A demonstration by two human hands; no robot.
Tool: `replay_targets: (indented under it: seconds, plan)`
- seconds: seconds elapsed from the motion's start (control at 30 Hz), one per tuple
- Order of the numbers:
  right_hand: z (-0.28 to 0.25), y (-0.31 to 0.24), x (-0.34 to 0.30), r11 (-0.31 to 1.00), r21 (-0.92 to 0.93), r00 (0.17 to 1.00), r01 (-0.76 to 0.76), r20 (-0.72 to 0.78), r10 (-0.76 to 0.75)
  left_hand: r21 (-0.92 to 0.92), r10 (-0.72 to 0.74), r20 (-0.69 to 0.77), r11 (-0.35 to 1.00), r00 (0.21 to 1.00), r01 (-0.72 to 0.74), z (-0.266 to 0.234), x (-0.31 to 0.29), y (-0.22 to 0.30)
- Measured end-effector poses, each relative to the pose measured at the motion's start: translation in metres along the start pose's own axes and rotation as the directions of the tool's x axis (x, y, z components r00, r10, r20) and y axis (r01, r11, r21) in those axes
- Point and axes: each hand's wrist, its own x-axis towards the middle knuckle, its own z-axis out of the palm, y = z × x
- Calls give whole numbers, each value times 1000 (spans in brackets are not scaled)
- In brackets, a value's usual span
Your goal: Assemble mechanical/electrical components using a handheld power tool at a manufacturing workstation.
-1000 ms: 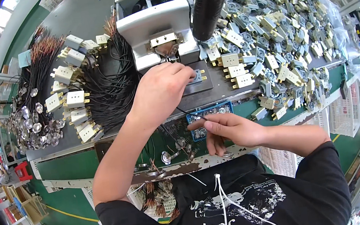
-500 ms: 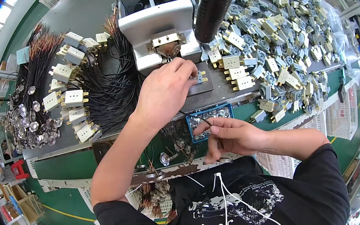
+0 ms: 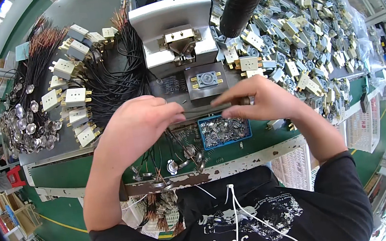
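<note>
My left hand (image 3: 141,123) is closed in a pinch in front of the press, its fingertips pointing right. Opposite it, my right hand (image 3: 262,98) is curled, thumb and fingers toward the left hand. A dark wire (image 3: 201,110), smeared by motion, runs between the two hands. Something small and brownish shows inside the right fingers, too hidden to name. Just beyond the hands, a grey switch housing (image 3: 207,79) with brass terminals and a round centre lies on a metal block (image 3: 199,93). Neither hand touches it.
The silver press (image 3: 173,14) stands behind, beside a thick black tube (image 3: 243,3). Housings pile up at right (image 3: 290,50). Black wires (image 3: 114,84) with cream connectors and metal discs (image 3: 29,123) lie left. A blue tray (image 3: 225,131) of small metal parts sits near the bench edge.
My left hand has drawn back from the press toward me and left, uncovering the housing on the block. My right hand has risen and moved away from my body, toward the block.
</note>
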Motion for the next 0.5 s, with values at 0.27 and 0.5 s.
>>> replay_targets:
  seconds: [0.27, 0.5]
  plan:
    - [24, -11, -25, 994, 94, 977, 52, -212, -31, -142, -48, -311, 990, 949, 3, 15, 12, 28]
    - [18, 2, -20, 973, 225, 958, -40, -268, 102, 16, 72, -187, 997, 980, -70, 3, 17, 24]
